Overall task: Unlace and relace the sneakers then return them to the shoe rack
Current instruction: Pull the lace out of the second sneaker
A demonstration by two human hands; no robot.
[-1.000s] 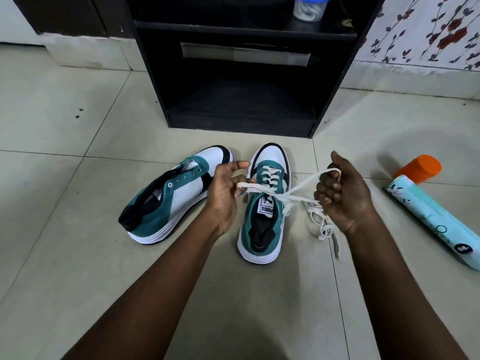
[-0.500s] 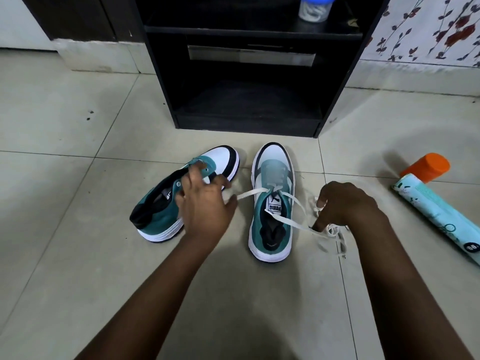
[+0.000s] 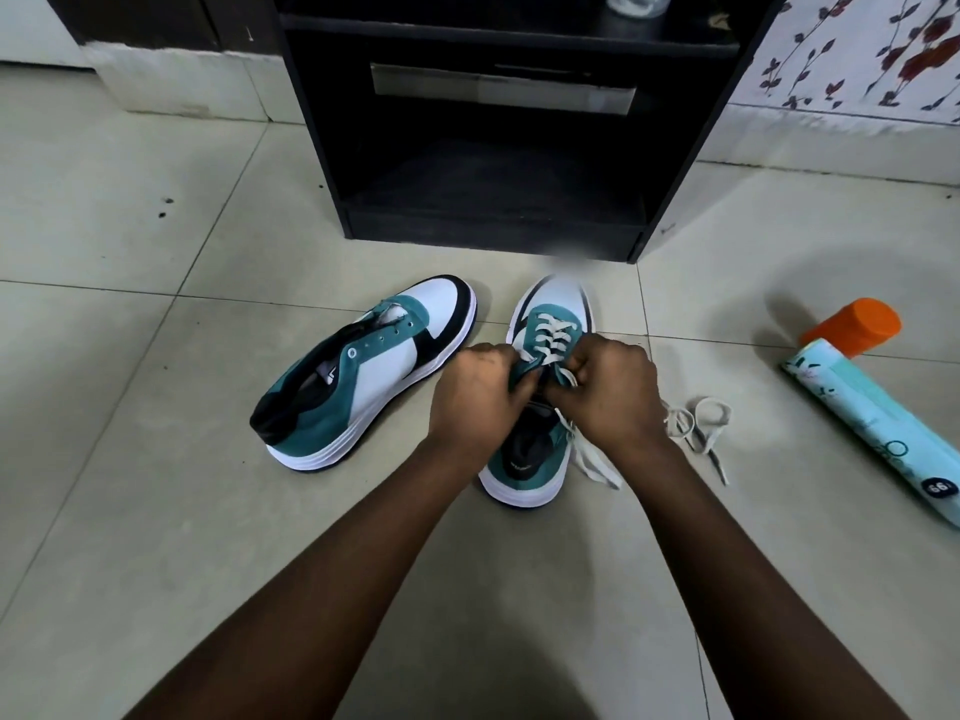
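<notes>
Two teal, white and black sneakers lie on the tiled floor before a black shoe rack [image 3: 498,220]. The left sneaker [image 3: 363,371] leans on its side with bare eyelets and no lace. The right sneaker [image 3: 540,407] stands upright, its white lace [image 3: 553,332] crossed over the front eyelets. My left hand [image 3: 475,394] and my right hand [image 3: 610,392] meet over its tongue, fingers curled round the teal upper and the lace there. Loose lace ends trail past the shoe's right side. A second white lace [image 3: 698,426] lies on the floor to the right.
A pale blue spray can [image 3: 872,423] with an orange cap lies on the floor at the right. A small jar [image 3: 636,2] stands on the rack's upper shelf. A floral wall covering is at the back right.
Both hands have come together over the right sneaker's tongue. A second ago they held the lace ends stretched apart; the left hand then passed by the left sneaker.
</notes>
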